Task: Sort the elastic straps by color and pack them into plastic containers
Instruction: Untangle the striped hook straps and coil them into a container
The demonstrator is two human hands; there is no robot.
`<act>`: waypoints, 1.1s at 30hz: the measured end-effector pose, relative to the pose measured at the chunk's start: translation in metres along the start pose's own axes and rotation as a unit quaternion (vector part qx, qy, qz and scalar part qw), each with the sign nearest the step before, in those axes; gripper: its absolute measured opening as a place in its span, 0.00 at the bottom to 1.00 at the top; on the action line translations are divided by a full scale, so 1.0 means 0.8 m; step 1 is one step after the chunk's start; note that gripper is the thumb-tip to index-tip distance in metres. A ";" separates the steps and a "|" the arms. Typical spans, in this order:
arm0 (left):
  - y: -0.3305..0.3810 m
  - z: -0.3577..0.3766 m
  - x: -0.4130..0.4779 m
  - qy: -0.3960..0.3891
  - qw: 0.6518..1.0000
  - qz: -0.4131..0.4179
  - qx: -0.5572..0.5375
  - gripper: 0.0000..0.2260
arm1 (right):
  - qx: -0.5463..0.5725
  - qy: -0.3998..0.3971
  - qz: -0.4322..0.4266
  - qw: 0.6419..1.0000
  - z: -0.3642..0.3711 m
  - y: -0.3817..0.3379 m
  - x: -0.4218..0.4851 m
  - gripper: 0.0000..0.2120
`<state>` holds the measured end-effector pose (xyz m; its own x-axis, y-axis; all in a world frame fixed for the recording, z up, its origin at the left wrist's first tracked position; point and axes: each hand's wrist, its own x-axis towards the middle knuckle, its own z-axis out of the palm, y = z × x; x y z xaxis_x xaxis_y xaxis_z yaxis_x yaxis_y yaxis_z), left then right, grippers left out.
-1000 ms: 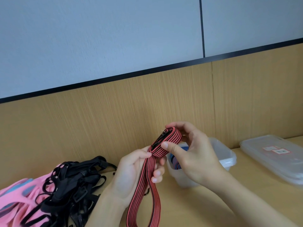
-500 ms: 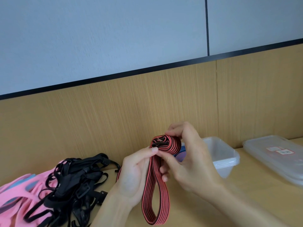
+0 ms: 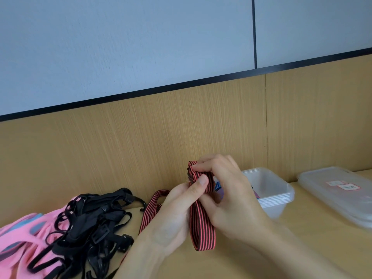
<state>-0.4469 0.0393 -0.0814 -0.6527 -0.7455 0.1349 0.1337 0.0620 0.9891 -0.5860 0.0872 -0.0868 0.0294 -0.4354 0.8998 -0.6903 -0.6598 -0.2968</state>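
**Both hands hold a red-and-black strap at centre frame**

I see 1 red-and-black striped strap [image 3: 202, 222] held up at the centre of the frame, above the table [image 3: 302, 248]. Its upper end is wound into a small roll, and a flat loop hangs down from it between the palms. My view shows the left hand [image 3: 173, 216] gripping the strap, thumb pressed flat on the roll. The right hand [image 3: 231, 196] curls its fingers over the top of the roll and pinches it.

Just right of the hands, partly hidden by them, stands a clear plastic container [image 3: 277, 190] with something blue and purple inside. Further right lie clear lids [image 3: 332, 196] with a small label. Left of the hands, another striped length [image 3: 151, 210] lies on the table; I cannot tell whether it is a separate strap. At lower left, a tangle of black straps [image 3: 90, 224] rests on pink cloth [image 3: 18, 236].
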 end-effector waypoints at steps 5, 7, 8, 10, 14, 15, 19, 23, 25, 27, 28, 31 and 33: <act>0.000 -0.011 0.007 0.040 0.999 -0.003 -0.020 0.14 | 0.067 -0.045 0.013 0.997 -0.008 -0.008 0.000 0.19; 0.003 -0.010 0.008 0.038 0.999 -0.002 -0.030 0.09 | 0.092 -0.039 0.033 0.994 -0.011 -0.009 0.000 0.19; 0.005 -0.009 0.007 0.029 0.999 -0.004 -0.045 0.12 | 0.093 -0.034 0.047 0.994 -0.012 -0.009 0.000 0.20; 0.009 -0.003 0.002 0.002 0.997 -0.003 -0.083 0.15 | 0.091 -0.031 0.090 0.991 -0.014 -0.007 0.001 0.24; 0.011 0.003 -0.011 -0.053 0.990 -0.001 -0.131 0.18 | 0.148 -0.080 0.179 0.969 -0.013 -0.001 -0.001 0.32; 0.011 0.003 -0.012 -0.053 0.990 -0.005 -0.132 0.17 | 0.166 -0.097 0.194 0.962 -0.012 -0.001 -0.001 0.31; 0.010 0.002 -0.010 -0.043 0.992 -0.005 -0.119 0.18 | 0.155 -0.087 0.196 0.964 -0.011 0.001 0.001 0.26; 0.011 -0.002 -0.006 -0.028 0.992 0.010 -0.121 0.29 | 0.137 -0.071 0.184 0.971 -0.010 0.001 -0.001 0.26; 0.012 -0.002 -0.004 -0.021 0.991 0.014 -0.134 0.30 | 0.103 -0.052 0.151 0.982 -0.008 0.001 -0.002 0.27; 0.012 -0.003 -0.003 -0.021 0.988 0.018 -0.155 0.29 | 0.055 -0.042 0.114 0.991 -0.007 0.001 -0.002 0.27; 0.011 -0.004 -0.003 -0.025 0.984 0.023 -0.173 0.30 | 0.038 -0.041 0.104 0.993 -0.007 0.001 -0.002 0.27; 0.015 -0.005 -0.005 -0.052 0.969 0.045 -0.237 0.37 | 0.022 -0.035 0.105 0.994 -0.006 0.002 -0.002 0.23; 0.017 -0.005 -0.005 -0.060 0.970 0.053 -0.231 0.41 | 0.029 -0.026 0.112 0.993 -0.005 0.003 -0.002 0.22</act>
<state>-0.4394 0.0403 -0.0685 -0.6950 -0.6670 0.2686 0.5073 -0.1901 0.8405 -0.5901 0.0887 -0.0874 -0.0817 -0.6051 0.7919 -0.6417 -0.5761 -0.5064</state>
